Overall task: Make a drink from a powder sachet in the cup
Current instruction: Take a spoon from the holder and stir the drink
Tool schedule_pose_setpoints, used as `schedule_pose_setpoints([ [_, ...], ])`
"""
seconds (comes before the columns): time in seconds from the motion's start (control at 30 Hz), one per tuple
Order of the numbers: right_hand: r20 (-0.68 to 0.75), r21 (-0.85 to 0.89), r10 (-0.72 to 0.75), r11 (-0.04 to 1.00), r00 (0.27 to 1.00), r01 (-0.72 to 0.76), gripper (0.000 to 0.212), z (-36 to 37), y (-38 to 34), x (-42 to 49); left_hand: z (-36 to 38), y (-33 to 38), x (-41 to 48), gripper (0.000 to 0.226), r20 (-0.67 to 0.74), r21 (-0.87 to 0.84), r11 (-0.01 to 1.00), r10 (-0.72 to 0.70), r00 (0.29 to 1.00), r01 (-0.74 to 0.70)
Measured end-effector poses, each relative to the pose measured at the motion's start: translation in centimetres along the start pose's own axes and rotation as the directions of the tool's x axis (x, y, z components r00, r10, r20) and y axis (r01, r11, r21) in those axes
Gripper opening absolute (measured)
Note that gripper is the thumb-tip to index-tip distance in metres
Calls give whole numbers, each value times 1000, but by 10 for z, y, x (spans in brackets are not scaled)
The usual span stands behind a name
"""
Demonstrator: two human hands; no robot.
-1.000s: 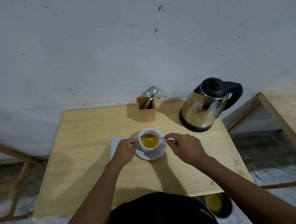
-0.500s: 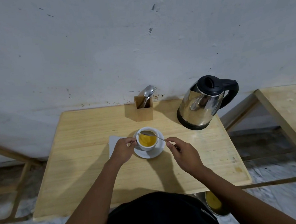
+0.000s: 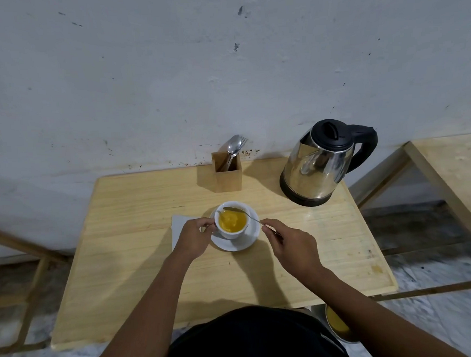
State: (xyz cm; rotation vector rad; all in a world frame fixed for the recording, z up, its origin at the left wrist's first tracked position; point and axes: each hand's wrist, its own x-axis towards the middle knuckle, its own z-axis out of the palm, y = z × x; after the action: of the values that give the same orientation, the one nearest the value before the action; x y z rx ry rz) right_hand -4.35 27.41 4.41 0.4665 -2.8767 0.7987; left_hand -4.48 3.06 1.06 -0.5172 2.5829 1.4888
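Observation:
A white cup (image 3: 230, 233) holding yellow-orange liquid stands on a white saucer (image 3: 245, 240) in the middle of the wooden table (image 3: 140, 259). My left hand (image 3: 195, 239) grips the cup at its left side, by the handle. My right hand (image 3: 292, 243) pinches the handle end of a thin metal spoon (image 3: 243, 212). The spoon's bowl lies over the far rim of the cup, above the liquid. A white napkin or sachet (image 3: 178, 225) lies flat left of the saucer, partly under my left hand.
A steel electric kettle (image 3: 321, 165) with black lid and handle stands at the table's back right. A wooden cutlery box (image 3: 227, 176) with a spoon and fork sits against the wall. Another wooden table (image 3: 457, 172) is to the right. A metal bowl (image 3: 339, 325) sits on the floor.
The spoon's bowl has stayed over the far part of the cup while my right hand drew slightly back along the handle. The view shifted a little; my left hand keeps its hold.

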Motion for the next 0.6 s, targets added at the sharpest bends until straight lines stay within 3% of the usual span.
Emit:
schedule_pose_setpoints([
  [0.6,-56,9,-56,998,997,56,28,0,11,-4,1,-2,0,20,-10,-7,1000,-23,1000,23],
])
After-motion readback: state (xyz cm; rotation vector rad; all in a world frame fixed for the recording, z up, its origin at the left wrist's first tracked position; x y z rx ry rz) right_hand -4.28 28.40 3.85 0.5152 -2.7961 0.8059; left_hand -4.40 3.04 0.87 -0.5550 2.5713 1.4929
